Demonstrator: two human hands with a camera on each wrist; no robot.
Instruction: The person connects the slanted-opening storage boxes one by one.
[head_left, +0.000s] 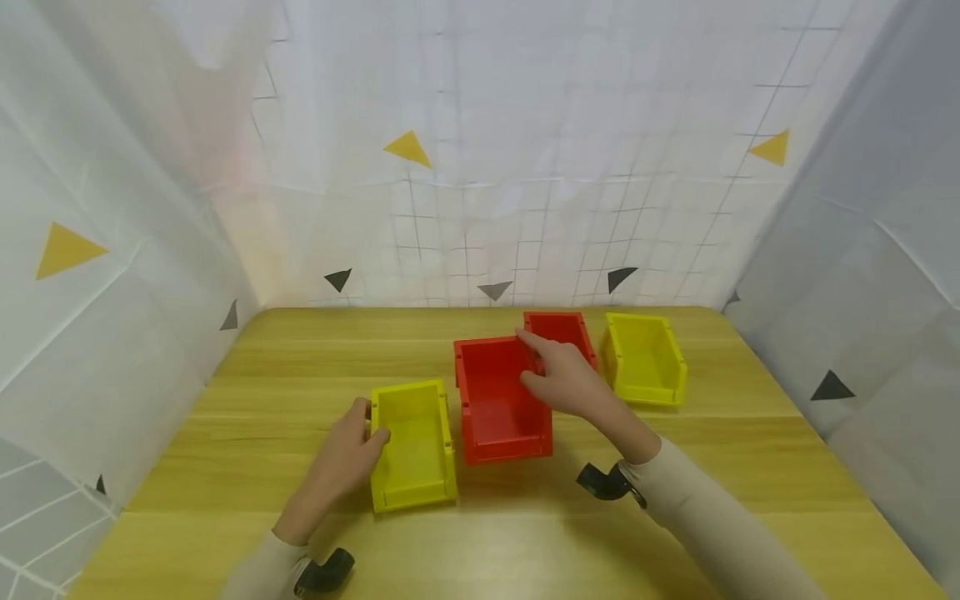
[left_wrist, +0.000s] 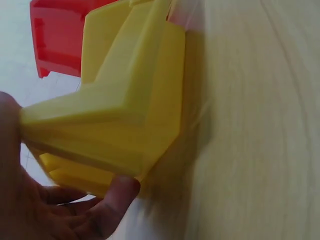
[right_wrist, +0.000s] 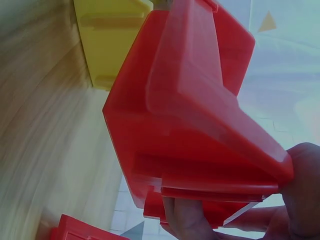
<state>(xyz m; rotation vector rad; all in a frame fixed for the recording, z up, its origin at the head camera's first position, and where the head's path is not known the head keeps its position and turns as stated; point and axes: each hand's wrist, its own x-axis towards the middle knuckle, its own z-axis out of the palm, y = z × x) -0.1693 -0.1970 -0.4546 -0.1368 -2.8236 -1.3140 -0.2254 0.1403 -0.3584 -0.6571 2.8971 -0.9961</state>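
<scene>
Left hand [head_left: 347,454] pinches yellow bin [head_left: 414,450]; right hand [head_left: 564,377] red bin [head_left: 501,408]; long axes run near-to-far, low fronts [head_left: 416,497] nearest.

2 arms reach in from the lower edge of the head view, light sleeves [head_left: 723,521] down to the wrists. Left hand [head_left: 347,452] in a grip: left thumb [head_left: 380,439] on 1 side, fingers [left_wrist: 117,200] opposing, forearm angled up and right. Right hand [head_left: 566,375] also gripping, reaching farther forward than the left; forearm angled up-left, index finger [head_left: 531,339] extended, right thumb [head_left: 531,381] spread apart from it. 2 hands apart, not touching.
</scene>
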